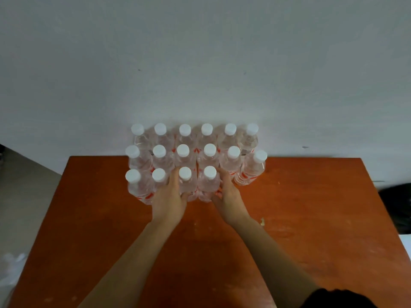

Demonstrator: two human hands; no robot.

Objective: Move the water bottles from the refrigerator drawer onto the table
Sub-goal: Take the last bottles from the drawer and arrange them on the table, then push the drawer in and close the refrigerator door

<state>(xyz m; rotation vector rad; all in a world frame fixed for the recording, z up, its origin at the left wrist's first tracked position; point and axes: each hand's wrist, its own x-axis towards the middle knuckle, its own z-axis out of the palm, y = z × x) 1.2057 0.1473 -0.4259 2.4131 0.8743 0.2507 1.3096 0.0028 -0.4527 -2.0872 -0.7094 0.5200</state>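
Sixteen upright water bottles [227, 138] stand in a block at the far edge of the orange table [311, 218], centre frame: six at the back, six in the middle, four in front. The left hand [169, 197] wraps the third front bottle [188, 185] low on its body, and the right hand [230, 196] wraps the fourth front bottle [208, 184] the same way. Both bottles look seated, touching each other, long axis vertical, each dead ahead of its own hand. The front row has two free slots at frame right. Likely next: let go and pull straight back toward the bottom of the frame, so the neighbours don't tip. The refrigerator drawer isn't in view.
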